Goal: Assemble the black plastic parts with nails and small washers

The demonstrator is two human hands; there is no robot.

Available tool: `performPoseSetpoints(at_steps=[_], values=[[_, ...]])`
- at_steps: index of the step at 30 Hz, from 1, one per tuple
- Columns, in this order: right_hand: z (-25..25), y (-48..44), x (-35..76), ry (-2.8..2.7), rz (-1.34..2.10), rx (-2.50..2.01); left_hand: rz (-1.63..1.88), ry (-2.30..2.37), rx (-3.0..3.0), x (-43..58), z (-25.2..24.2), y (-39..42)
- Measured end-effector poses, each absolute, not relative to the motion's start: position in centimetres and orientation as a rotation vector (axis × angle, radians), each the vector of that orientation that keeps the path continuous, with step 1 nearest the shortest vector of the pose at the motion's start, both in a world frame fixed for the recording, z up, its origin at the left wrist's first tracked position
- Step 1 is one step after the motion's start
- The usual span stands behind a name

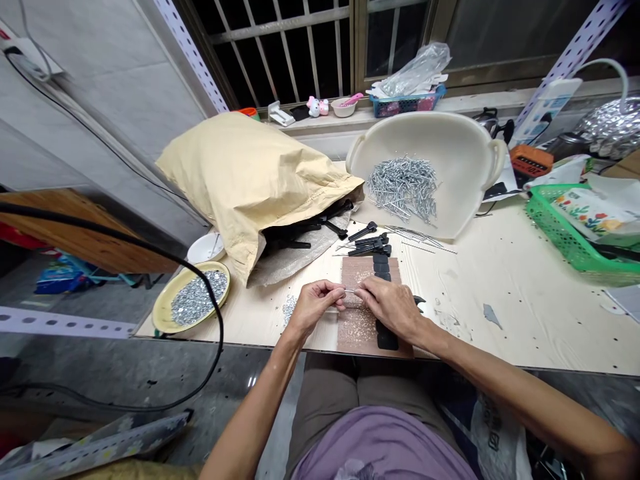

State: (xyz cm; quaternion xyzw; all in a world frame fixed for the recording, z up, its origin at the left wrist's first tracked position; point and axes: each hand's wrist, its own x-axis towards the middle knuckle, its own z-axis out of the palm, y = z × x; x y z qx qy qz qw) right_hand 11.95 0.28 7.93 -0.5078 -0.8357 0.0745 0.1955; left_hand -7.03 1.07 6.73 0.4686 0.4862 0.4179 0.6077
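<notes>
My left hand (320,303) is closed in a pinch on a thin silvery metal pin (349,291). My right hand (390,305) pinches the other end, so the pin lies level between the two sets of fingertips. Under the hands is a brown board (356,337) with pale scuffs. A black strip (387,337) runs along it, partly covered by my right hand. Just beyond the board lie several black plastic clip-like pieces (369,245), some with metal rods. Small shiny metal bits (289,308) are scattered left of my left hand.
A pale basin (465,193) holding many metal pins (404,187) stands at the back. On the left, a yellow sack (240,180) spills black pieces beside a yellow bowl (163,313) of small metal parts. A green basket (565,233) sits right; a black cable (220,333) hangs at left.
</notes>
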Motion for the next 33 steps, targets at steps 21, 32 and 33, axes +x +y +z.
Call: performPoseSetpoints(at_steps=[21,32,33], values=[[6.7,1.9,13.4,-2.172,0.908,-1.208,0.766,1.014,0.893,-6.3,7.0,2.2],[6.8,1.1,14.3,-2.184,0.476,-1.304,0.711,0.944,0.677,-5.2,6.9,2.9],[6.7,1.4,14.3,-2.12,0.662,-1.302,0.727,0.954,0.715,-5.1,7.0,2.8]])
